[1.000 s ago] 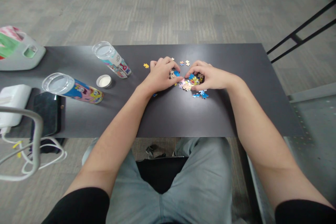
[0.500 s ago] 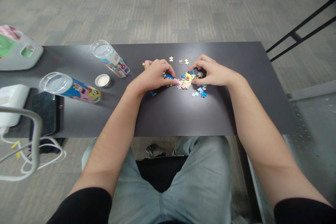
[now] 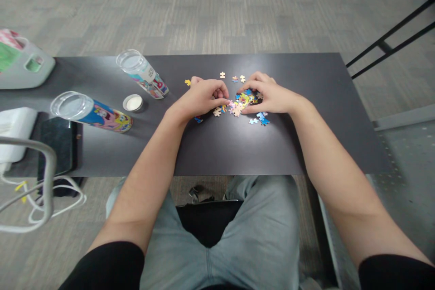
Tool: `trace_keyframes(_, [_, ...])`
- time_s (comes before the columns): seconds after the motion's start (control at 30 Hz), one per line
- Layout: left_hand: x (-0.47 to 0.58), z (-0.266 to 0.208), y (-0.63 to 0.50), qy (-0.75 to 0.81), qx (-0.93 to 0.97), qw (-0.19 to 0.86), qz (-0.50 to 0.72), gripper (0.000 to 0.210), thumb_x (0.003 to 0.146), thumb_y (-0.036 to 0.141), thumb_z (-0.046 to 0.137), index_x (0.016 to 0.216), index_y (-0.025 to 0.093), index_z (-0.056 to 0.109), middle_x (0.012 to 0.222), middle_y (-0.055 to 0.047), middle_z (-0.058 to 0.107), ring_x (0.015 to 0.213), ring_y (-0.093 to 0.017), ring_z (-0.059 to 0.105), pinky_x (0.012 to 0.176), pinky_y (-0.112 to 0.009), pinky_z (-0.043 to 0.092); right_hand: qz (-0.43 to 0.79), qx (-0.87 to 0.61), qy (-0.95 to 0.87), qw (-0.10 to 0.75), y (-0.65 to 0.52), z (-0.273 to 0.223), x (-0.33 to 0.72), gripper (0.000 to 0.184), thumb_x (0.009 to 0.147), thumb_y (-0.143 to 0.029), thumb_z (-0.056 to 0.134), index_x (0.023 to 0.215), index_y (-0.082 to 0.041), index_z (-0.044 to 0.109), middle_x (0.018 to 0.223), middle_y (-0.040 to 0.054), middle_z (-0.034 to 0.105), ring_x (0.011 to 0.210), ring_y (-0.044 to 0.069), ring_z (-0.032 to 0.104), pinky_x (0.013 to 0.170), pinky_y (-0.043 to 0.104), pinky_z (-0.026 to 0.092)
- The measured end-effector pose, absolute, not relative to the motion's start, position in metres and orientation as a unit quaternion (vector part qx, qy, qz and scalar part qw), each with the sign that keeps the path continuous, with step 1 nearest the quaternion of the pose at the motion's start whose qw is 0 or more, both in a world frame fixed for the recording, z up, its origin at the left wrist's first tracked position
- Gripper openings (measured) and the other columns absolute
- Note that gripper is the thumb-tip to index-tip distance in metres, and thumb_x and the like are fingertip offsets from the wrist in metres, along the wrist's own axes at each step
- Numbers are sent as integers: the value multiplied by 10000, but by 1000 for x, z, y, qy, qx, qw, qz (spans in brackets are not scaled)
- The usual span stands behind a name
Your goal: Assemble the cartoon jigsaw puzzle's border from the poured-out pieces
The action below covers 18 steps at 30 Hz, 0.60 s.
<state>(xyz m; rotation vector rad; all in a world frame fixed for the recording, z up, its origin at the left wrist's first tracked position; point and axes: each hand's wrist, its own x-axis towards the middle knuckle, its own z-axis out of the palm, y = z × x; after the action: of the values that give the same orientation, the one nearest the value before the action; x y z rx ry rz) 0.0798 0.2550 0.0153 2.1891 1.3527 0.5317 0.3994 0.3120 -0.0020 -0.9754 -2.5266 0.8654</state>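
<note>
Small jigsaw puzzle pieces in pink, yellow, blue and tan lie in a loose pile on the dark table. My left hand rests at the pile's left side, fingers bent, thumb stretched toward the pink pieces; part of what lies under it is hidden. On the right, my right hand is spread around the pile, thumb and fingers apart, touching its edge. A tan piece lies just below my left thumb. Blue pieces sit below my right hand.
Three single pieces, one of them a tan piece, lie beyond the pile. To the left stand a clear-topped cartoon tube, a second cartoon tube and a small round white-filled lid. Farther left are a phone and a white basket.
My right hand has shifted slightly left, its thumb and fingers now wider around the pile. The left thumb and fingers have moved right, uncovering tan pieces beneath; blue ones there no longer show.
</note>
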Motion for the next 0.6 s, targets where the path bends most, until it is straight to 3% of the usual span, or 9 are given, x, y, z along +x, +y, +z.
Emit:
trace_keyframes(0.13, [79, 13, 256, 478, 787, 288, 261, 142, 1053, 436, 866, 1081, 300, 836, 1140, -81, 898, 1083, -301, 831, 1096, -529, 640, 313, -332, -878, 145, 311, -1, 396, 543, 876, -643, 1083, 1284, -337, 898, 1475, 128, 709, 1475, 475, 665, 1410, 729, 464])
trace_keyframes(0.23, [79, 12, 258, 495, 766, 279, 300, 141, 1052, 370, 866, 1155, 276, 849, 1243, -103, 895, 1104, -281, 837, 1064, -502, 680, 316, -331, -878, 142, 311, 0, 396, 494, 889, -639, 1073, 1214, -326, 873, 1455, 125, 723, 1470, 474, 659, 1400, 735, 467])
trace_keyframes(0.37, [80, 11, 262, 514, 732, 312, 320, 228, 1092, 325, 833, 1309, 256, 843, 1222, -96, 907, 1020, -252, 826, 950, -449, 692, 311, -333, -879, 140, 311, 0, 396, 486, 892, -646, 1080, 1192, -332, 863, 1422, 113, 741, 1437, 464, 661, 1371, 712, 484])
trace_keyframes(0.47, [79, 12, 262, 519, 735, 295, 322, 223, 1109, 327, 825, 1317, 253, 854, 1204, -94, 903, 1048, -261, 814, 1001, -463, 689, 310, -340, -877, 140, 311, 0, 395, 518, 888, -666, 1086, 1217, -333, 866, 1357, 106, 759, 1373, 450, 675, 1325, 681, 506])
trace_keyframes(0.6, [79, 11, 258, 512, 792, 205, 260, 201, 1086, 396, 893, 1246, 275, 896, 1367, -118, 869, 1249, -332, 793, 1229, -568, 607, 304, -333, -879, 153, 313, -4, 392, 504, 910, -672, 1070, 1220, -332, 864, 1328, 104, 774, 1337, 442, 683, 1299, 655, 506])
